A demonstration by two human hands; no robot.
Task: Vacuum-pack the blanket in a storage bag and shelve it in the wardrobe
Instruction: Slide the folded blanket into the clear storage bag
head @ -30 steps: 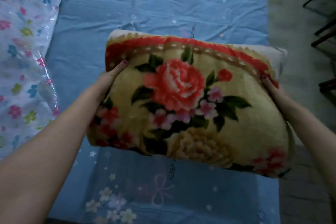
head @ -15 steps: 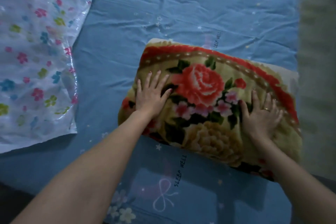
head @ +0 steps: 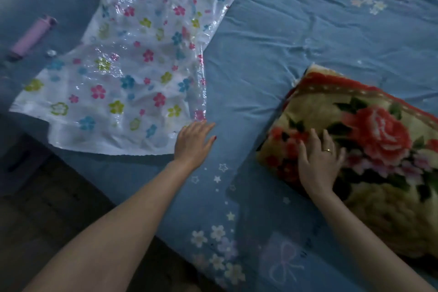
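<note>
- One folded blanket (head: 369,149) lies on the blue bedsheet (head: 296,38), its right side cut off by the frame edge.
- The right hand (head: 318,161) rests flat on it, fingers spread.
- The left hand (head: 193,141), fingers straight and together, reaches the corner of one flowered storage bag (head: 132,64); contact is unclear.
- One lilac cylinder (head: 30,37) is blurred.

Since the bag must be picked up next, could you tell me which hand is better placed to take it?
The left hand: open, it reaches the near corner of the storage bag. The right hand rests flat on the folded blanket.
</note>
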